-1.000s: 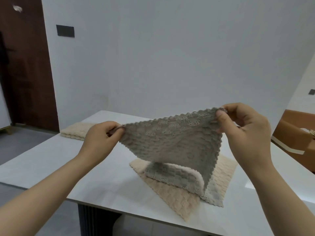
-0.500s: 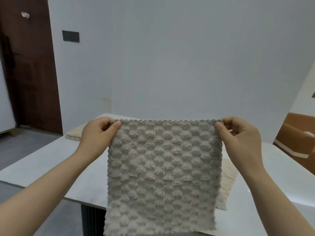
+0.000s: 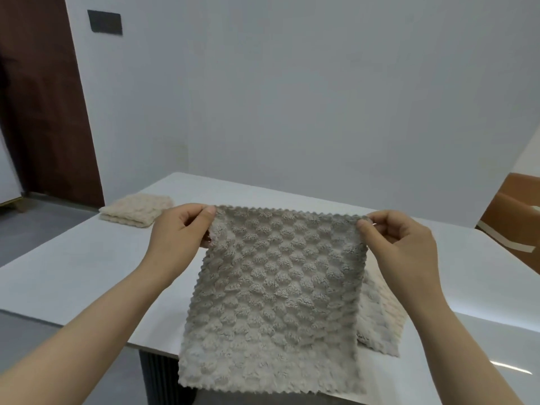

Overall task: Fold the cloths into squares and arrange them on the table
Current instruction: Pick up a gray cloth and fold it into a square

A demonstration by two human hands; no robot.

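A grey bubble-textured cloth (image 3: 274, 299) hangs spread out flat in front of me, above the near edge of the white table (image 3: 87, 267). My left hand (image 3: 178, 232) pinches its top left corner and my right hand (image 3: 400, 238) pinches its top right corner. Its lower edge drops below the table's front edge. A beige cloth (image 3: 380, 317) lies unfolded on the table behind it, mostly hidden, showing at the right. A folded beige cloth (image 3: 136, 209) rests at the table's far left corner.
A white wall stands close behind the table. A dark wooden door (image 3: 43, 97) is at the left, and a brown chair or sofa (image 3: 514, 217) at the right edge. The table's dark base (image 3: 157, 378) shows below the front edge.
The grey cloth went from a bunched, half-lifted shape to hanging fully spread. Both hands moved lower and a little farther apart, holding the top corners.
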